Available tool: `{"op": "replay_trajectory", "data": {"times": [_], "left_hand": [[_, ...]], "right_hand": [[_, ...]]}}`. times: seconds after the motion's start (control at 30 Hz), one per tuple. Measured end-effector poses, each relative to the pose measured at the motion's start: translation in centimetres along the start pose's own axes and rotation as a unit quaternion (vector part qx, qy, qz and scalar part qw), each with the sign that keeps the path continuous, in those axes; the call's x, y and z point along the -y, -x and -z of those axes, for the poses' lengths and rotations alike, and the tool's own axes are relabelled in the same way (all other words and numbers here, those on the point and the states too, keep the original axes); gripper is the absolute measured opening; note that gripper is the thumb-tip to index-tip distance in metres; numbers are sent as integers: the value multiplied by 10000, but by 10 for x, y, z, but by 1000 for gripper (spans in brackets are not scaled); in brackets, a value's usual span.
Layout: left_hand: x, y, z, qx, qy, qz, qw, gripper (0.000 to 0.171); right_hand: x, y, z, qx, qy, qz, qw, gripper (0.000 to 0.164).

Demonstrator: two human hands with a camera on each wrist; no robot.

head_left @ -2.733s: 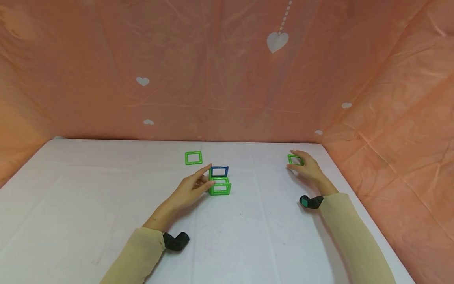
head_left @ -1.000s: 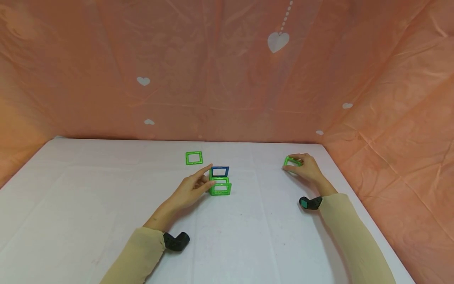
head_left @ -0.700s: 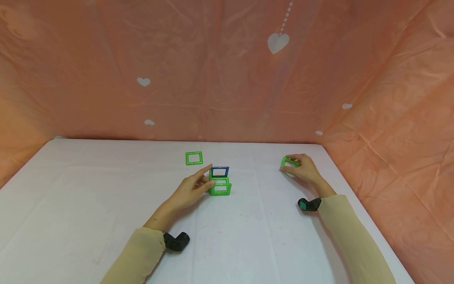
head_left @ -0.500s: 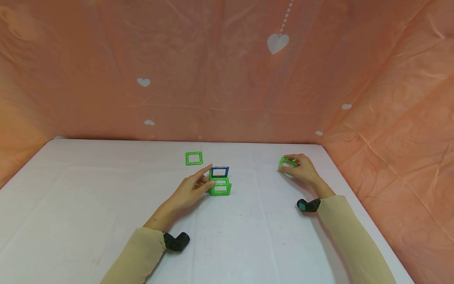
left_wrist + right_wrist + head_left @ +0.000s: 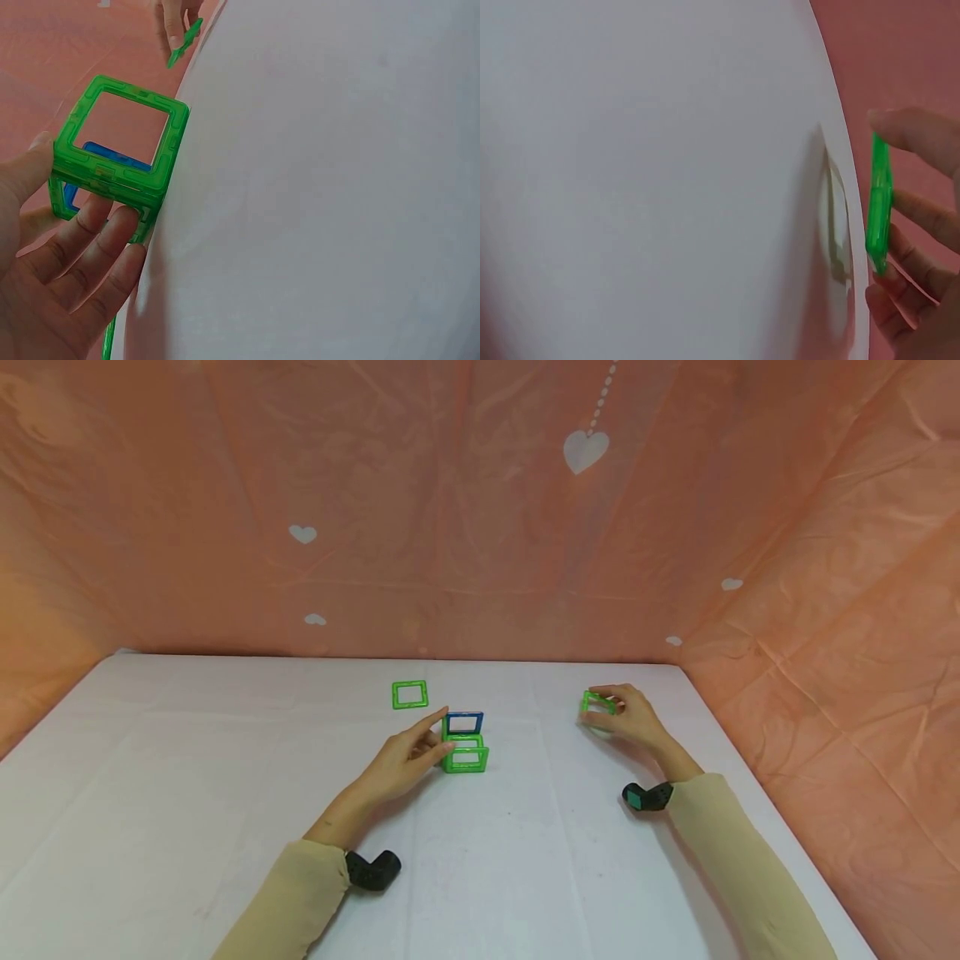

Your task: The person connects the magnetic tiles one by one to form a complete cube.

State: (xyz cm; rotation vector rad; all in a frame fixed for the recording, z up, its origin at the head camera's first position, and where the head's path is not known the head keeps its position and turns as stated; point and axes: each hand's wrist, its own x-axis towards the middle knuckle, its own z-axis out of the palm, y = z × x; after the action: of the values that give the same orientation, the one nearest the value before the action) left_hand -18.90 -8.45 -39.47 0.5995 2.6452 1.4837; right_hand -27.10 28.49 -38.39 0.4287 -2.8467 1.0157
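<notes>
pinching a green square (image 5: 879, 199), the right hand (image 5: 632, 718) is well to the right of the little box (image 5: 468, 749). the left hand (image 5: 401, 764) holds that box. a loose square (image 5: 410, 705) lies behind it, to its left. too hard a squeeze could make the box fold.

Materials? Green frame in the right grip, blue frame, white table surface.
Green frame: likely glossy, translucent plastic; highlights and lit-through edges.
Blue frame: probably similar plastic, by its even, molded-looking bars; finish hard to tell.
White table surface: matte, likely cloth; faint creases, no weave visible.
</notes>
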Motion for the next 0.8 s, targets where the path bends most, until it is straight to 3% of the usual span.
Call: {"op": "replay_trajectory", "data": {"times": [0.33,0.8], "left_hand": [[0,0,1,29,36,-37,10000,59],[0,1,1,27,68,-11,10000,59]], "right_hand": [[7,1,-6,120,-317,-230,9992,53],[21,4,-10,325,-843,82,9959,52]]}}
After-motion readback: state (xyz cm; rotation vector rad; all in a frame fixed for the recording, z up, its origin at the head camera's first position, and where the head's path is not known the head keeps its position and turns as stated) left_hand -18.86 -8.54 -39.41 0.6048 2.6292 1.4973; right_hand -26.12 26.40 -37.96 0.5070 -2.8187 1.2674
